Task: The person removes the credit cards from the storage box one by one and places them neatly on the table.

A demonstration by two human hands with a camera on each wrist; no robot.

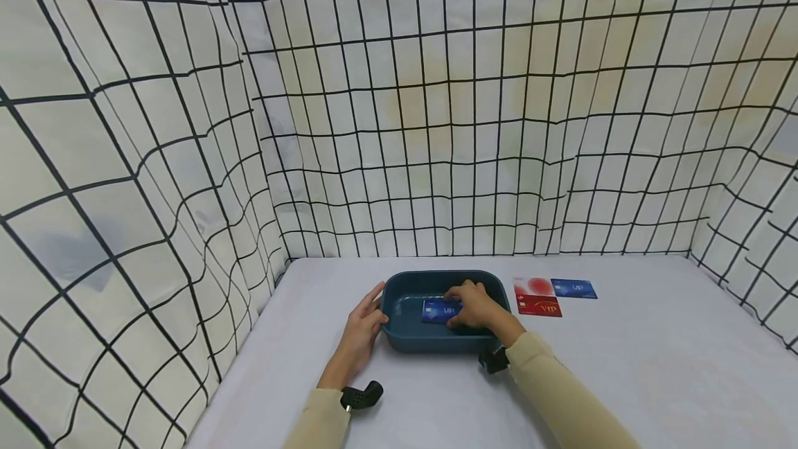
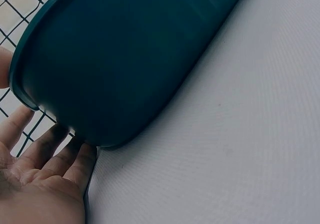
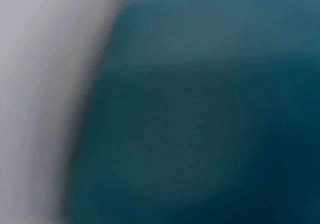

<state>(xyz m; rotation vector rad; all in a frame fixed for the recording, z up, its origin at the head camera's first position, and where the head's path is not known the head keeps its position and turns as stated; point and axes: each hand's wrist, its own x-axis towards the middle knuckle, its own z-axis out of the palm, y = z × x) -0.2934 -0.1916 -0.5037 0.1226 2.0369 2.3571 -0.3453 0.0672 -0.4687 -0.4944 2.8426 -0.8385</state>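
Note:
A dark teal plastic basin (image 1: 430, 345) sits on the white table, its long side facing me. At its left end my left hand (image 1: 360, 335) touches the rim and outer wall, fingers mostly straight; the left wrist view shows the fingertips (image 2: 89, 151) against that wall. My right hand (image 1: 476, 307) reaches into the basin, thumb and fingers bent over the right end of a blue VIP card (image 1: 436, 310). That end is partly hidden by the hand. The right wrist view is blurred, filled by the basin's wall (image 3: 175, 119).
Right of the basin lie a white card with a red circle (image 1: 533, 287), a red VIP card (image 1: 539, 306) and another blue VIP card (image 1: 574, 288), close together. Black netting (image 1: 411, 123) over white sheeting stands behind the table and at both sides.

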